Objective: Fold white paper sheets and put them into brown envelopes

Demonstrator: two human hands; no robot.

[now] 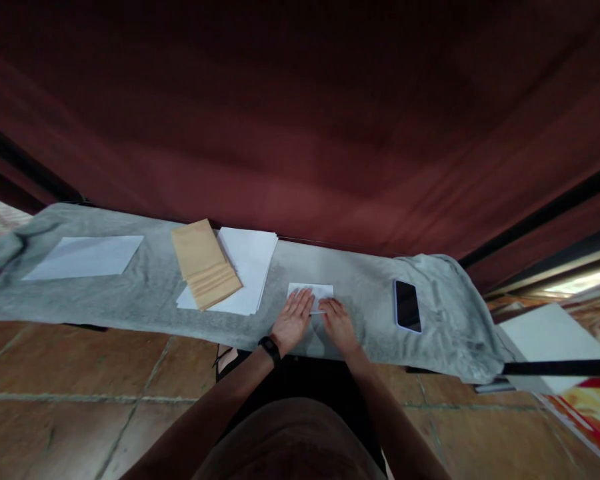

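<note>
A small folded sheet of white paper [311, 288] lies on the grey cloth in front of me. My left hand [294, 317] rests flat on its left part, fingers stretched out and close to the crease side. On the paper's lower right edge lie the slightly bent fingers of my right hand [337, 320]; its thumb is hard to make out. Both hands press from above, and the tips of the two hands nearly meet. A dark band [270, 349] circles my left wrist.
Left of my hands, brown paper envelopes [205, 260] lie fanned over a stack of white sheets [253, 260]. Another white sheet [87, 257] is farther left. A phone [407, 307] lies at right on the grey cloth [365, 273]. A dark red curtain [300, 167] hangs behind.
</note>
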